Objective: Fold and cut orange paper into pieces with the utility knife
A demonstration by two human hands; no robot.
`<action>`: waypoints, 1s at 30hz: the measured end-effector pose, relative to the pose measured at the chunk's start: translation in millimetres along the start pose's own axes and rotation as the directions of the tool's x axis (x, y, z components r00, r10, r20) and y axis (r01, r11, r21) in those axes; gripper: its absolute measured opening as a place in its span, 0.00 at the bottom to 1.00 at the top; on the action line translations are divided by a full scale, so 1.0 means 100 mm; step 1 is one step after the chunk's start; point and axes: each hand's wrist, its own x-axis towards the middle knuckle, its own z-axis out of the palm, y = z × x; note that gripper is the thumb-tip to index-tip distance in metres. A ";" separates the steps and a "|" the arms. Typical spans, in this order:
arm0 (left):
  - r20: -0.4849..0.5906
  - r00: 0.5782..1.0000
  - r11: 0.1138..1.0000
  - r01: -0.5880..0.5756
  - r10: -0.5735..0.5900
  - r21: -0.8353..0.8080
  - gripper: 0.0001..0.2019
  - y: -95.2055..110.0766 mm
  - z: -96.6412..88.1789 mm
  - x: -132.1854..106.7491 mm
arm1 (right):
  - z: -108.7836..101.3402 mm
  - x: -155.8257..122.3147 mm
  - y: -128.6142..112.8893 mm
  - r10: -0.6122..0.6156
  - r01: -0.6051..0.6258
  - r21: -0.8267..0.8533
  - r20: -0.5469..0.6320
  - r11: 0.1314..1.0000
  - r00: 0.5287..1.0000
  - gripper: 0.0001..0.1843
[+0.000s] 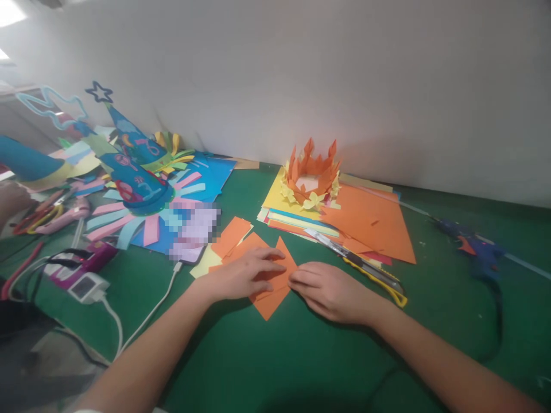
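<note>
A small square of orange paper lies turned like a diamond on the green table. Over its left part rests my left hand, fingers spread and laid on the sheet. My right hand has its fingertips pinched together at the right corner of the same paper. Partly under my left wrist are more orange paper pieces and some pale yellow ones. Just beyond my right hand lies a utility knife with a yellow edge. Behind it, an orange and yellow paper crown stands on stacked coloured paper.
On the left stand blue cone hats with paper fringes, beside a blurred-out phone on a white cable. Nearer are a purple power strip and a pink glue gun. A blue glue gun lies right. Another person's hand shows far left.
</note>
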 end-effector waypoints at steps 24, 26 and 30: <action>-0.057 0.996 0.998 -0.066 0.066 0.000 0.17 -0.07 0.04 0.01 | 0.19 0.38 -0.30 -0.083 0.079 0.049 0.091 0.996 0.992 0.15; -0.055 0.996 0.998 -0.065 0.065 -0.002 0.18 -0.07 0.04 0.01 | 0.15 0.25 -0.26 -0.014 0.011 0.029 0.088 1.000 0.996 0.16; -0.043 0.997 0.998 -0.060 0.059 0.000 0.20 -0.03 0.02 0.00 | 0.07 -0.03 -0.17 0.110 -0.110 -0.007 0.005 0.994 0.994 0.17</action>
